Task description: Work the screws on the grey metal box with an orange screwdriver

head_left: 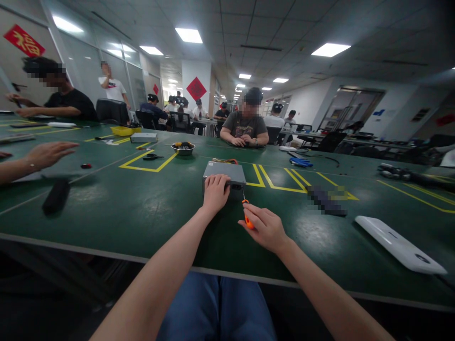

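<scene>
You sit in an assembly workshop set up on an office floor. Long green work tables (106, 208) carry yellow tape outlines (149, 163) marking the stations, and people sit along them, bent over small jobs. A grey metal box (223, 173) and an orange-handled screwdriver (248, 219) are at your place, a second box (143, 137) farther off (near a yellow parts tray (125, 130) and a metal bowl (183, 148)). Ceiling panel lights (330, 49) run overhead; glass partitions (88, 71) line the left side.
</scene>
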Motion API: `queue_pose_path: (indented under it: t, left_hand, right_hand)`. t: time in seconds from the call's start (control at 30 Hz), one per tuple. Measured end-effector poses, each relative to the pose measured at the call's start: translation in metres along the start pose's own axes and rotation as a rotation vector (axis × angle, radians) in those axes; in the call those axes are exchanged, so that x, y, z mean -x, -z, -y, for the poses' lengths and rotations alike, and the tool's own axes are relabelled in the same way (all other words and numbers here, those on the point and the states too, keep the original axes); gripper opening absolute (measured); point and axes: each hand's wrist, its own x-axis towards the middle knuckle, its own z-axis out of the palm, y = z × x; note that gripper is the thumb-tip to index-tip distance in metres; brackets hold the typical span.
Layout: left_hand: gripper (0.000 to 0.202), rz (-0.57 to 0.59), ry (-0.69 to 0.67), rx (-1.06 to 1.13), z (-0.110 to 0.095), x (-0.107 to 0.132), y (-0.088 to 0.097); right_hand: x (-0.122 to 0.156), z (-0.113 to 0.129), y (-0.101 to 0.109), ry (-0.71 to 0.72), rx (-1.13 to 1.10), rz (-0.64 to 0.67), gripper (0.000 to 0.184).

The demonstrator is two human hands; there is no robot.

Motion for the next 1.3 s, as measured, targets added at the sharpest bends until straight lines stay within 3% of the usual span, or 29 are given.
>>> queue_pose_path:
  t: [0.1,0.37,0.6,0.77,0.97,1.3]
  left_hand:
    - [0.023,0.015,0.002,-0.003,0.0,0.0,0.0]
    - [0.023,0.017,0.011,-0.004,0.001,0.0,-0.001]
    - [0.022,0.024,0.005,-0.008,0.001,0.0,-0.001]
    - [0.023,0.024,0.003,-0.009,0.001,0.0,0.0]
    - [0.023,0.019,0.009,-0.021,0.001,0.0,0.0]
    - [0.023,0.025,0.016,-0.017,0.002,0.0,-0.001]
  right_hand:
    - [0.0,-0.001,-0.004,-0.02,0.003,-0.056,0.015]
    - [-0.002,0.004,0.004,0.019,-0.022,0.179,0.03]
    - [-0.003,0.001,-0.003,-0.038,0.022,-0.026,0.02]
    - [-0.006,0.003,-0.002,-0.06,0.019,0.024,0.018]
    - [-0.006,0.002,-0.002,-0.036,-0.019,-0.051,0.023]
    - [-0.017,0.008,-0.01,0.046,-0.044,0.041,0.017]
